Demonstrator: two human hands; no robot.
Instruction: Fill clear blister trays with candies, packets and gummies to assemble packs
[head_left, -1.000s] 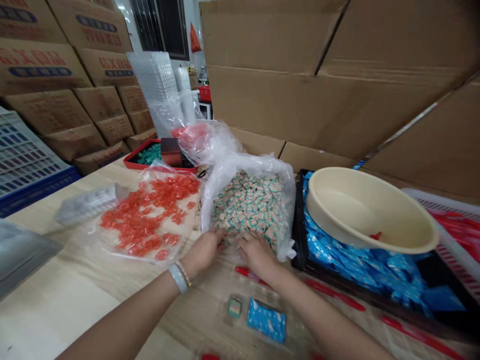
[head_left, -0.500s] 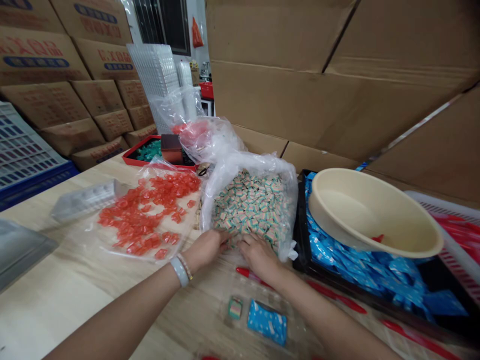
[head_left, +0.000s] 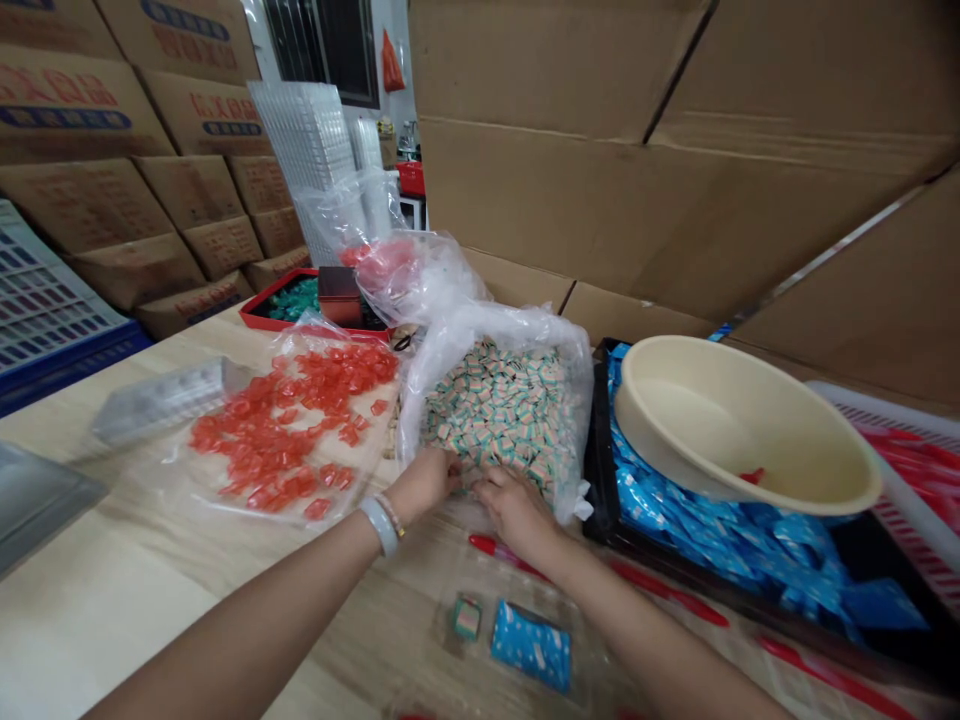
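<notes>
A clear plastic bag (head_left: 450,340) lies open on the wooden table, full of small teal-and-beige wrapped sweets (head_left: 502,410). Both my hands are at its near edge. My left hand (head_left: 427,482), with a bracelet on the wrist, has its fingers curled into the sweets. My right hand (head_left: 510,505) is beside it, fingers bent down among the sweets. What either hand holds is hidden. Near my forearms a clear tray (head_left: 525,640) holds one teal-and-beige sweet (head_left: 466,617) and a blue packet (head_left: 531,647).
Red sweets (head_left: 289,435) are spread on plastic at the left. A beige bowl (head_left: 739,430) rests on a black tray of blue packets (head_left: 720,535) at the right. Cardboard boxes (head_left: 675,150) stand behind, with a red tray (head_left: 281,300) and a plastic crate (head_left: 45,300) nearby.
My left hand has slid a little right and deeper into the sweets. My right hand stays at the bag's edge. The view has shifted slightly.
</notes>
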